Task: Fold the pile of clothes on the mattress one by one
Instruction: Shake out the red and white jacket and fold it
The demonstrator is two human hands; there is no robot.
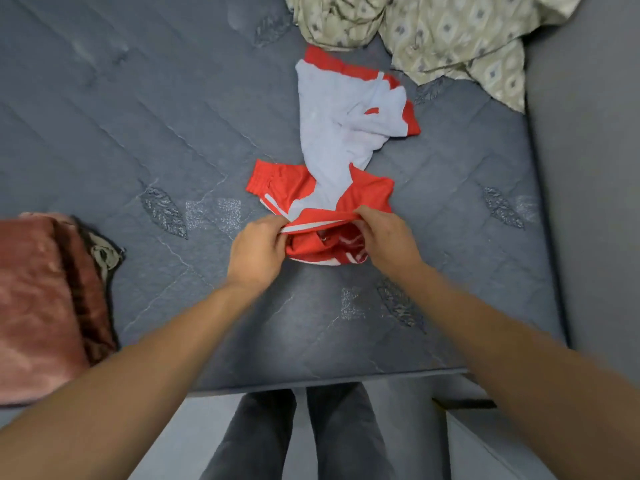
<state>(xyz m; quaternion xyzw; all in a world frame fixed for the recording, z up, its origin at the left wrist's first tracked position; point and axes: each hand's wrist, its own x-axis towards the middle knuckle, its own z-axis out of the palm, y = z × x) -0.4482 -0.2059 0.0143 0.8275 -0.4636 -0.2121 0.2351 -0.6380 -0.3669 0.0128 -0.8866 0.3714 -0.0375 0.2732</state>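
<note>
- A folded maroon blanket is seen at the left edge of the grey mattress.
- The red-and-white jersey, mid-mattress, is pinched at its near edge by the left hand and right hand, each grip closed on fabric.
- A patterned beige shirt is heaped at far right.

Both hands — left hand, right hand — pinch the near hem of a red-and-white shirt mid-mattress; patterned clothes lie at its far right corner.
</note>
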